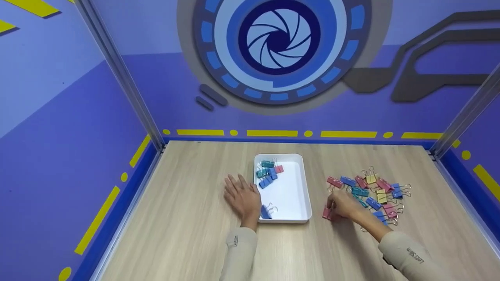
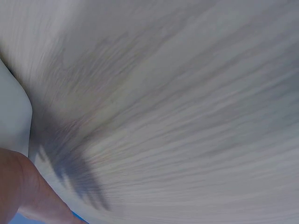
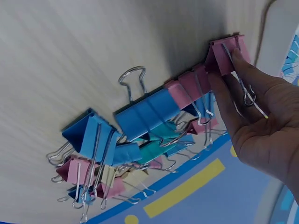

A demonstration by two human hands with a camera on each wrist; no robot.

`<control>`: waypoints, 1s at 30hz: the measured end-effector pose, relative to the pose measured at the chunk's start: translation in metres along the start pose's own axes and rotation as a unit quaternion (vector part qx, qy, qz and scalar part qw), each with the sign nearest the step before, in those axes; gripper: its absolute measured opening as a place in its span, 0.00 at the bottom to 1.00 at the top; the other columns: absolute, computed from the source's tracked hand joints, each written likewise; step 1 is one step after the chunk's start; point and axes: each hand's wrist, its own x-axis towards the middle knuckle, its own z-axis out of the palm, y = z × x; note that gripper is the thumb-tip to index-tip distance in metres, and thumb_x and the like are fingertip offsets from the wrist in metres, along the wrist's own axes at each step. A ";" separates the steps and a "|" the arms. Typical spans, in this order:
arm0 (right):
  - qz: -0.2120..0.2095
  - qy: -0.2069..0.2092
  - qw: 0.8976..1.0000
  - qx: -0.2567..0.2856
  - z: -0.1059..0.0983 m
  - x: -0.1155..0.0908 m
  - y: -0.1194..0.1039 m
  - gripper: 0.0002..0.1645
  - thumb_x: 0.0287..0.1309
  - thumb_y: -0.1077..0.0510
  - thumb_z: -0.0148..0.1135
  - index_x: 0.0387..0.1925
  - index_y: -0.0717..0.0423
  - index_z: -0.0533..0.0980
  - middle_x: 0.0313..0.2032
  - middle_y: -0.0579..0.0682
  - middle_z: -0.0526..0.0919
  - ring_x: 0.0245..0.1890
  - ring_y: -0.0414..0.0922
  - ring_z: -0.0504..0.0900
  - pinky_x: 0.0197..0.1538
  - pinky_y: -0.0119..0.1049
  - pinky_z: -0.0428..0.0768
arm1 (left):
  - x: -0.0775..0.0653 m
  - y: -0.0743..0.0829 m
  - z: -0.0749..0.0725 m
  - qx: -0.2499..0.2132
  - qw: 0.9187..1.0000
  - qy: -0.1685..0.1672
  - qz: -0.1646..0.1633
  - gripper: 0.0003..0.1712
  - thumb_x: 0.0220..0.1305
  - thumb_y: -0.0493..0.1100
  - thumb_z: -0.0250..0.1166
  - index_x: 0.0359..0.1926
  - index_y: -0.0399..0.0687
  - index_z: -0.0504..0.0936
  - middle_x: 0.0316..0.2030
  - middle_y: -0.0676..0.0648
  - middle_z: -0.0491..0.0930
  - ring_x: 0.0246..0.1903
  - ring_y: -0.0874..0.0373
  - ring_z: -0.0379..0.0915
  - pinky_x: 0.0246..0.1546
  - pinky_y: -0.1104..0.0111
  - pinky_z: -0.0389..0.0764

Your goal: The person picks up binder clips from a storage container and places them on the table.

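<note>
My right hand pinches a red binder clip just left of a pile of clips. Close up in the right wrist view, thumb and fingers of the right hand grip that clip, its wire handles lying toward the palm. My left hand lies with fingers spread at the left side of a white tray. Inside the tray are green clips, blue clips and a red one at the far left, plus a blue clip near the front.
Right of the tray, mixed clips lie heaped on the wooden table, among them a yellow clip, a blue clip and a red clip. Purple panels wall the table at the back and sides.
</note>
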 end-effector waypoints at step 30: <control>-0.104 0.021 0.987 0.119 0.024 0.056 -0.104 0.21 0.59 0.61 0.72 0.45 0.78 0.81 0.36 0.68 0.88 0.34 0.56 0.89 0.39 0.43 0.89 | 0.000 -0.002 0.003 0.006 1.000 -0.008 0.009 0.36 0.76 0.58 0.52 0.77 0.47 0.63 0.80 0.37 0.54 0.81 0.41 0.45 0.79 0.45 0.54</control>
